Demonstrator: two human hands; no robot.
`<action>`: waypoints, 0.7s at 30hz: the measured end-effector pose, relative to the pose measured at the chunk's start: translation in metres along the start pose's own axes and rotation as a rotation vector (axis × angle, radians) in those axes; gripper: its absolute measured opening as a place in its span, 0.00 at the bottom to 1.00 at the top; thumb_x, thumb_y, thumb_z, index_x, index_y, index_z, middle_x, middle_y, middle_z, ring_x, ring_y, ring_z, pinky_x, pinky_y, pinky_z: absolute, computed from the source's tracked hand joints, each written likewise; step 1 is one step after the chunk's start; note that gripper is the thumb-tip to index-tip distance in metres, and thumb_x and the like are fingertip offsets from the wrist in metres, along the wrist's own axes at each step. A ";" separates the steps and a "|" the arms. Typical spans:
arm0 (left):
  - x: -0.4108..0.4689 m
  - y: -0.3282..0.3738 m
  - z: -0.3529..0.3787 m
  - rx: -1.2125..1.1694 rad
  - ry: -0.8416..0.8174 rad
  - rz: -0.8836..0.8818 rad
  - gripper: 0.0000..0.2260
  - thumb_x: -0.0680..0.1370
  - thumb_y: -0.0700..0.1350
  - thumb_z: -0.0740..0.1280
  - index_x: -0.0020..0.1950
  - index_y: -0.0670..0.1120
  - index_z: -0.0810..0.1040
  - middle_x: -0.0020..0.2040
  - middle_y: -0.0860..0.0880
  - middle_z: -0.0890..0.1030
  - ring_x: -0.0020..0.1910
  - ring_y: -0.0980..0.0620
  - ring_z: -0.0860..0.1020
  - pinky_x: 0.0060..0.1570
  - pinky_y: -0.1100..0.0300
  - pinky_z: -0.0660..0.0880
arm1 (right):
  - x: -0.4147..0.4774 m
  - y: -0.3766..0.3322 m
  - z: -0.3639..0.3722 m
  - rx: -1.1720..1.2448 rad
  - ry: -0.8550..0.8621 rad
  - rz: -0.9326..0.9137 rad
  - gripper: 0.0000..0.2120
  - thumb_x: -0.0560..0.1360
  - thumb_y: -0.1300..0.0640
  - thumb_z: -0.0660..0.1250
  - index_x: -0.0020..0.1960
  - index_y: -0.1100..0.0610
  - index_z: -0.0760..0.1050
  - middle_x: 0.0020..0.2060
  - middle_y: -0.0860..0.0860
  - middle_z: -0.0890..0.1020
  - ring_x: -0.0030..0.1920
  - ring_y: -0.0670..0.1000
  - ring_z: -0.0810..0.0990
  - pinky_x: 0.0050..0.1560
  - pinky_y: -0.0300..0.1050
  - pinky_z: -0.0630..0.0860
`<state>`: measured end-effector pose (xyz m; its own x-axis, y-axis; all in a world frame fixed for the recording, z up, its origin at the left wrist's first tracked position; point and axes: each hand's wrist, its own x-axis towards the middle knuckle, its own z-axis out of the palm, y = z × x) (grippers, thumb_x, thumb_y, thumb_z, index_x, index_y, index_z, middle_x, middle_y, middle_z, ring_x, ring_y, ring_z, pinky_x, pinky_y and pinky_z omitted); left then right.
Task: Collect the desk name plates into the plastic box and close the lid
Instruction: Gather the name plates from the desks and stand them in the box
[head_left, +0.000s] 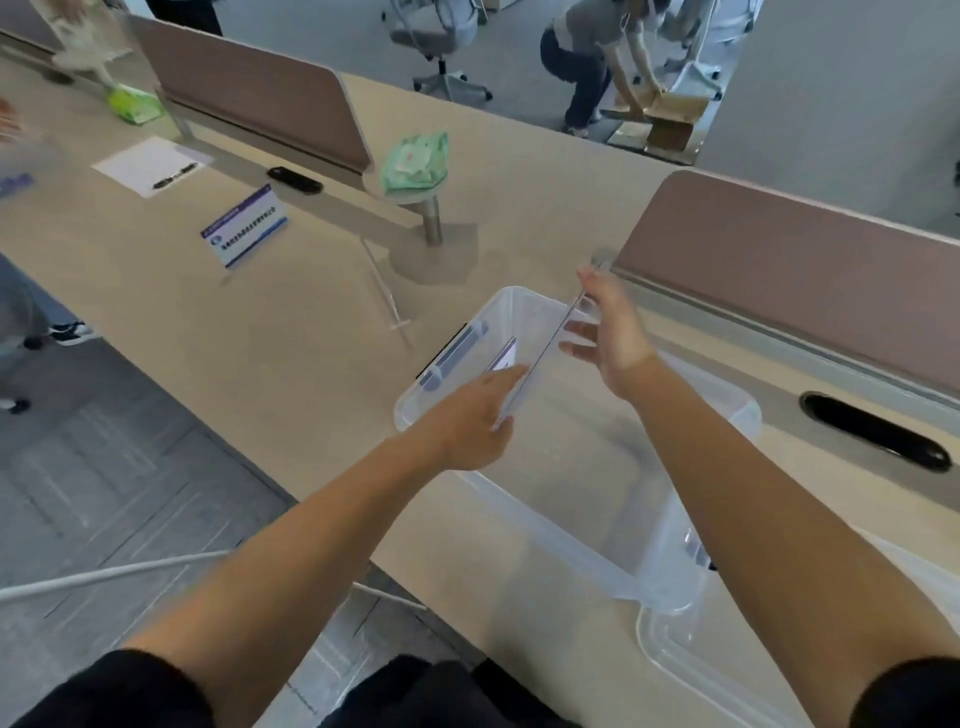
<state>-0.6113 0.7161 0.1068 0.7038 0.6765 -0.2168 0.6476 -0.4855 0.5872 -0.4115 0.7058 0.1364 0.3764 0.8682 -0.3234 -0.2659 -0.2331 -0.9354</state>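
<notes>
Plastic box (691, 415): clear and open on the desk (260, 332), with the lid (670, 660) just beside its near end, cut off by the frame.
Held name plate (545, 351): edge-on above the box's far left part. Probably light, stiff, slick acrylic, best held by its ends.
Second name plate (244, 226): stands on the desk, well apart to the left.
Left hand (467, 426): thumb and fingers pinch the held plate's near end.
Right hand (613, 338): fingers spread at the far end; contact is blurred.
Box contents: a purple-white patch, unclear.
</notes>
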 end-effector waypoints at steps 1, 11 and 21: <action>0.004 -0.002 0.002 -0.009 -0.006 -0.022 0.27 0.78 0.44 0.58 0.77 0.50 0.60 0.74 0.47 0.68 0.72 0.47 0.66 0.71 0.52 0.64 | 0.004 0.000 0.000 -0.025 -0.030 0.024 0.33 0.67 0.35 0.65 0.70 0.43 0.67 0.62 0.42 0.72 0.59 0.55 0.76 0.64 0.57 0.75; 0.048 -0.029 0.004 0.176 -0.106 -0.066 0.37 0.74 0.49 0.72 0.76 0.56 0.54 0.72 0.42 0.61 0.58 0.40 0.76 0.55 0.50 0.76 | 0.028 0.016 -0.009 -0.304 -0.067 0.083 0.09 0.80 0.57 0.56 0.59 0.55 0.71 0.49 0.61 0.84 0.34 0.59 0.84 0.41 0.57 0.84; 0.062 -0.083 -0.010 0.293 0.072 0.073 0.27 0.71 0.48 0.74 0.70 0.50 0.73 0.69 0.44 0.69 0.66 0.40 0.66 0.60 0.44 0.72 | 0.044 0.047 -0.003 -0.301 0.128 0.232 0.12 0.77 0.68 0.52 0.48 0.59 0.73 0.40 0.61 0.85 0.37 0.58 0.86 0.36 0.55 0.83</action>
<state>-0.6246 0.8035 0.0522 0.7360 0.6663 -0.1201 0.6599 -0.6664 0.3470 -0.4050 0.7318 0.0775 0.4497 0.7202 -0.5282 -0.0917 -0.5511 -0.8294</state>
